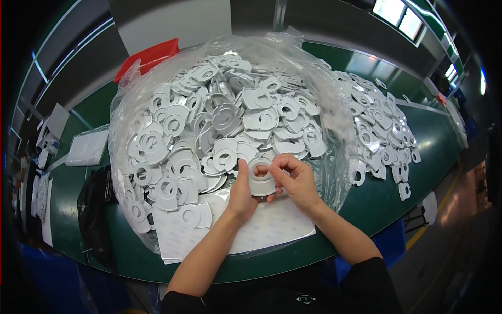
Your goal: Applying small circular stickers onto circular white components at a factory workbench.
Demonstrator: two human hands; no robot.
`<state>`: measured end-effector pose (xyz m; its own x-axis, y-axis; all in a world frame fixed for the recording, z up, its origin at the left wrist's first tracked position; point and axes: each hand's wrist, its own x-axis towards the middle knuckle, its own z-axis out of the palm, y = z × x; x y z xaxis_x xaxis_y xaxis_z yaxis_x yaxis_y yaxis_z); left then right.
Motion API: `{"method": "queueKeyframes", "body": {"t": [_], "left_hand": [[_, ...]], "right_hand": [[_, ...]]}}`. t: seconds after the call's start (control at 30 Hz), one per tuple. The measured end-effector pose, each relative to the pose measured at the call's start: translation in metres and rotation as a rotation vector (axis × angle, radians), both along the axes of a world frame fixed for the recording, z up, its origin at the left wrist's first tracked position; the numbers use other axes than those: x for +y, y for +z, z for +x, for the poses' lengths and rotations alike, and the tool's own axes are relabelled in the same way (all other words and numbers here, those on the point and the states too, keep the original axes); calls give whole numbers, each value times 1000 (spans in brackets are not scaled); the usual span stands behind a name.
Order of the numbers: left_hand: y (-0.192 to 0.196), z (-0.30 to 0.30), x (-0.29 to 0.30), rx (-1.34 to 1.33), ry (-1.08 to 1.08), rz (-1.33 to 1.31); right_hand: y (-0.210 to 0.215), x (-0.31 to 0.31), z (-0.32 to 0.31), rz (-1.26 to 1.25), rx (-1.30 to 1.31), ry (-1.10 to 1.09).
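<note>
Between my two hands is a white plastic part [261, 187], rounded at one end with a round hole through it. My left hand [242, 193] grips its left side, thumb upright along the edge and fingers partly hidden beneath. On the other side, my right hand [295, 181] pinches the upper right rim by the hole with thumb and forefinger. Just beyond my hands lies a large heap of similar white parts [225, 119] on a clear plastic bag [334, 110]. White sheets [246, 230] lie flat under my forearms.
A second pile of white parts [377, 123] spreads over the green table [376, 206] at right. A red bin [149, 58] stands behind the heap. At left are a bagged white stack [87, 148] and a black bag-like item [95, 214]. A blue container [392, 240] is below the right edge.
</note>
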<state>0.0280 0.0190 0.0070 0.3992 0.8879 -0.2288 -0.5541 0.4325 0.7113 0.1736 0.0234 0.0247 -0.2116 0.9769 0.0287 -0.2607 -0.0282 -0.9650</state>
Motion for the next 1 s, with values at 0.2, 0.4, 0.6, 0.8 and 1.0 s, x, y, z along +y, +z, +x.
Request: {"method": "queueKeyframes", "body": {"t": [0.2, 0.4, 0.6, 0.8, 1.0], "left_hand": [[2, 0, 0, 14, 7, -7], [1, 0, 0, 15, 12, -11], [-1, 0, 0, 10, 3, 3], [-1, 0, 0, 8, 13, -13], [-1, 0, 0, 2, 2, 11]], "right_hand": [[1, 0, 0, -13, 16, 7], [-1, 1, 0, -13, 12, 8], [-1, 1, 0, -3, 20, 8], [0, 1, 0, 6, 9, 5], [-1, 0, -1, 63, -88, -38]]}}
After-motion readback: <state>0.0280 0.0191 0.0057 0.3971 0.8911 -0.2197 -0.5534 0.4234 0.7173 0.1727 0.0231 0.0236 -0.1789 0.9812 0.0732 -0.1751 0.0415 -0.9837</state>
